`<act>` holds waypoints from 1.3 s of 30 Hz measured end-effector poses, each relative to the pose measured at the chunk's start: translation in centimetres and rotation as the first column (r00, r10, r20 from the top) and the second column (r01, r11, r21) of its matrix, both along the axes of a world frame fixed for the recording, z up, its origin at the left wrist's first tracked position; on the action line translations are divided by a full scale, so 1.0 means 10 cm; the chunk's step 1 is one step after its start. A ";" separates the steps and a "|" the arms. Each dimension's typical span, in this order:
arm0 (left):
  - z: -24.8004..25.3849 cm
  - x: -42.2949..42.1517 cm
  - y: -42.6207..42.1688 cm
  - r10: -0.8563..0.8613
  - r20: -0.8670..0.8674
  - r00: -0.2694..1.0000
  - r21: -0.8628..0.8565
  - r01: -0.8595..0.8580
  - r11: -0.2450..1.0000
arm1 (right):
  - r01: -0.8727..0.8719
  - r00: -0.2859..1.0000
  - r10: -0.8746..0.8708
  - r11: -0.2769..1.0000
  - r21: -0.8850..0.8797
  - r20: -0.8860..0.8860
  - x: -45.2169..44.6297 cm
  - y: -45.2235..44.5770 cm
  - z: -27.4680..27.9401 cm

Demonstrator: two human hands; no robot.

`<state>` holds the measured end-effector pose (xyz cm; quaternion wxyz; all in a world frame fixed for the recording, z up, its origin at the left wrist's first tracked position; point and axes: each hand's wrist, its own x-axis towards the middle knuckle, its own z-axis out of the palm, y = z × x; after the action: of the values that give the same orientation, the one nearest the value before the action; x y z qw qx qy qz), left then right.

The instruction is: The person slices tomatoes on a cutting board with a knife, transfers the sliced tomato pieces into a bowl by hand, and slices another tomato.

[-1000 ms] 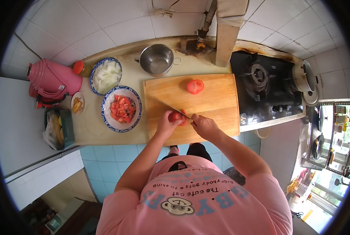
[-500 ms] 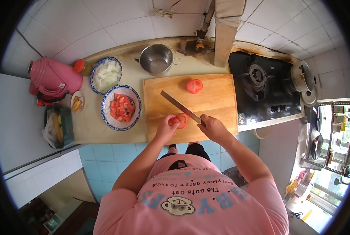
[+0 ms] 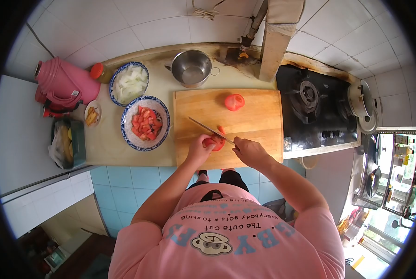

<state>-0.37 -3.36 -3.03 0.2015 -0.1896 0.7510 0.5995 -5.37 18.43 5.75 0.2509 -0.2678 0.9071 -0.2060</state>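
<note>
My left hand grips a piece of tomato on the wooden cutting board, near its front edge. In my right hand is the handle of a kitchen knife, its blade pointing up and left. The blade lies at the tomato's far side, where a small strip of red tomato shows beyond it. Farther back on the board rests another cut tomato piece. Left of the board stands a blue-rimmed bowl with chopped tomato in it.
Behind that bowl is a plate of sliced white vegetable. A metal pot stands behind the board. To the right is a black gas stove with a pot. A pink thermos and green bin occupy the left.
The knife blade has come down onto the tomato and turned edge-on. A thin strip of tomato now shows beyond the blade. The view has shifted slightly.
</note>
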 end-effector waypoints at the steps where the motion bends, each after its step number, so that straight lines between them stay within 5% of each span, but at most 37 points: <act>1: -0.01 0.00 0.00 0.000 -0.010 1.000 0.000 0.000 1.000 | -0.004 1.000 0.004 1.000 0.001 0.000 -0.01 -0.04 -0.02; 8: -0.14 0.06 0.02 0.006 0.017 1.000 0.047 -0.007 0.999 | 0.045 0.995 -0.049 0.998 -0.048 -0.088 -0.01 -0.24 -0.43; 14: -0.36 0.27 0.04 0.264 -0.082 0.961 0.190 -0.245 0.951 | 0.214 0.972 -0.225 0.967 -0.137 -0.068 0.10 -0.18 -0.52; 19: -0.54 0.19 0.00 0.166 -0.271 0.948 -0.055 -0.187 0.981 | 0.294 0.953 -0.303 0.922 -0.252 0.005 0.07 -0.08 -0.28; 23: -0.38 0.17 0.13 0.160 -0.230 0.960 -0.110 -0.189 0.976 | 0.273 0.962 -0.260 0.940 -0.205 0.086 0.03 -0.01 -0.03; 25: -0.38 0.18 0.18 0.092 -0.462 0.882 -0.306 -0.256 0.917 | 0.235 0.970 -0.222 0.958 -0.162 0.097 0.04 -0.01 0.04; 31: -0.23 0.15 0.24 0.140 -0.302 0.943 -0.246 -0.219 0.944 | 0.174 0.978 -0.169 0.984 -0.032 0.123 0.05 -0.04 0.10; 39: -0.33 0.13 0.23 0.138 -0.391 0.910 -0.258 -0.252 0.933 | 0.139 0.986 -0.140 0.990 0.017 0.086 0.01 -0.25 -0.06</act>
<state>0.90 -1.04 -6.38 -0.0351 -0.1778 0.8351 0.5193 -5.27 15.94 5.18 0.2768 -0.1931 0.9129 -0.2297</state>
